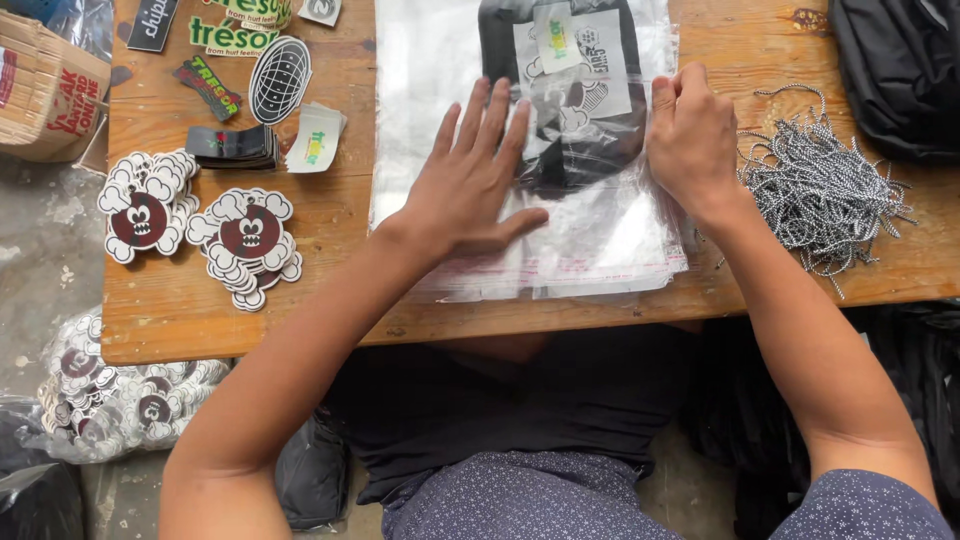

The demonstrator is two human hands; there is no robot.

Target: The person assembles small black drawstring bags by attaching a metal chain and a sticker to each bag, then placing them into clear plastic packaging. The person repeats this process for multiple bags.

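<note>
left hand [470, 185] flat, open, pressing clear bag [600, 230] | right hand [692, 135] pinching bag edge | keep palm firm, folded black garment [560, 110] under fingertips

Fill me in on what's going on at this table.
A person is bagging a folded black garment in a clear plastic bag on a wooden table. The left hand lies flat on the bag, fingers spread. The right hand pinches the bag's right edge. The garment sits inside, atop a stack of more bags. Sticker piles lie left, a heap of black-and-white cords right.
</note>
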